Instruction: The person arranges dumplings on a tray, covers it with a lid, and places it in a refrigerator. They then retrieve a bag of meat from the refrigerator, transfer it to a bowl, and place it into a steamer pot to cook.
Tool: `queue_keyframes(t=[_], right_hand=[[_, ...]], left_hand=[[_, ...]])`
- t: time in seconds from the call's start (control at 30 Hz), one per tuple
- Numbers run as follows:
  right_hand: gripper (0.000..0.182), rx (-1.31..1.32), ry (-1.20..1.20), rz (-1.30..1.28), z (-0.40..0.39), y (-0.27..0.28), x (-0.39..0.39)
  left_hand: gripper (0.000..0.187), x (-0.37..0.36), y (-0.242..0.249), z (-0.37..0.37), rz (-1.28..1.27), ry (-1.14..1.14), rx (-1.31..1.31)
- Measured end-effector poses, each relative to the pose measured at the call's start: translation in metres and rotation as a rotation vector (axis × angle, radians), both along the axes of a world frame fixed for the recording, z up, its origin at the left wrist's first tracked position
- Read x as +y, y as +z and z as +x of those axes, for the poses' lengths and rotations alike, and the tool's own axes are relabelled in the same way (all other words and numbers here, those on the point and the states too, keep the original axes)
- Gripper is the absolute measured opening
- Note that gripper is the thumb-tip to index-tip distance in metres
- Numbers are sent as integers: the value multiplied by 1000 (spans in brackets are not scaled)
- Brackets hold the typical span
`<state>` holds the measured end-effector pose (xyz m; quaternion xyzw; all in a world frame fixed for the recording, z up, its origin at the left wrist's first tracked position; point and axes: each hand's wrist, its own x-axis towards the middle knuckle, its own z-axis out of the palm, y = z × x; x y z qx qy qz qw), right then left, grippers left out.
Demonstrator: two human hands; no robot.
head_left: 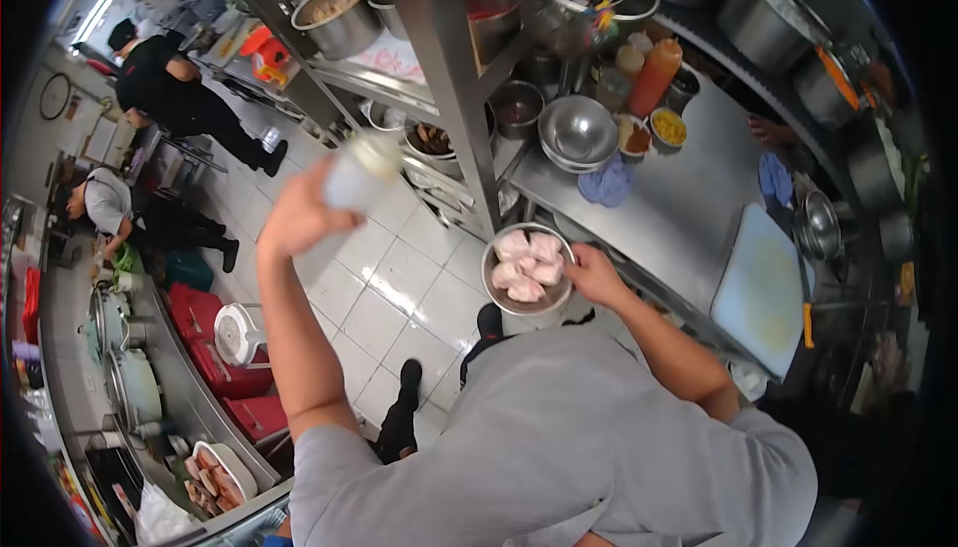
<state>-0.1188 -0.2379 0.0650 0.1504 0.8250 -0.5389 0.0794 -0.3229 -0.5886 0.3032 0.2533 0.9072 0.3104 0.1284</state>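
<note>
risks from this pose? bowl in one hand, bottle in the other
1. The right hand grips the metal bowl of raw pink meat pieces by the rim only, over the tiled floor; it might tip and spill.
2. The left hand holds a blurred pale bottle raised off to the side of the bowl; whatever it dispenses may miss.
3. The bowl sits beside the shelf post and could knock it.

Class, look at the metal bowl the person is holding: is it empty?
No. The metal bowl in the right hand holds several pale pink pieces of raw meat.
</note>
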Motion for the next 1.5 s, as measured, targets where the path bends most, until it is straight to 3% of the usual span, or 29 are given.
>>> queue_keyframes(t=[0.13,0.2,0.27,0.47,0.6,0.7,0.77,0.83,0.9,0.93,0.97,1.03,1.1,1.17,1.3,1.5], right_hand=[[21,-32,13,35,-37,2,-45],[23,-38,93,106,-55,-5,-60],[24,-32,90,130,-69,-13,-74],[24,-36,33,66,-97,-24,-99],[22,-26,19,32,-110,-31,-109],[20,-53,-11,-43,-120,-14,-120],[14,-118,-2,-45,-125,-10,-123],[14,-125,-24,-37,-128,-9,-125],[15,-130,-40,-24,-130,-10,-125],[18,-86,-48,-16,-130,-16,-125],[21,-35,-55,-7,-132,-19,-124],[20,-7,-57,-61,-133,-19,-125],[20,-18,-56,-87,-134,-5,-126],[17,-104,-51,-182,-133,0,-128],[20,-22,-49,-366,-123,-19,-132],[18,-122,21,-286,-115,-22,-128]], left_hand=[[68,-20,-78,18,-334,-207,-131],[68,-17,-90,20,-466,-295,-182],[56,-16,-94,20,-715,-280,-89],[44,-21,-102,-1,-845,-281,104],[51,-21,-99,-12,-759,-264,112],[50,-24,-98,-5,-773,-447,90],[41,-35,-97,-6,-877,-402,37],[47,-54,-102,-17,-875,-334,12],[58,-69,-103,-25,-790,-201,-7],[70,-82,-118,-30,-620,-188,-19],[70,-95,-135,-32,-616,-182,-7],[80,-115,-166,-34,-102,-248,-8],[77,-120,-170,-33,14,-221,-18],[77,-120,-160,-27,276,-14,-231],[75,-106,-100,-41,703,68,-252],[73,-6,10,-103,1194,91,466]])
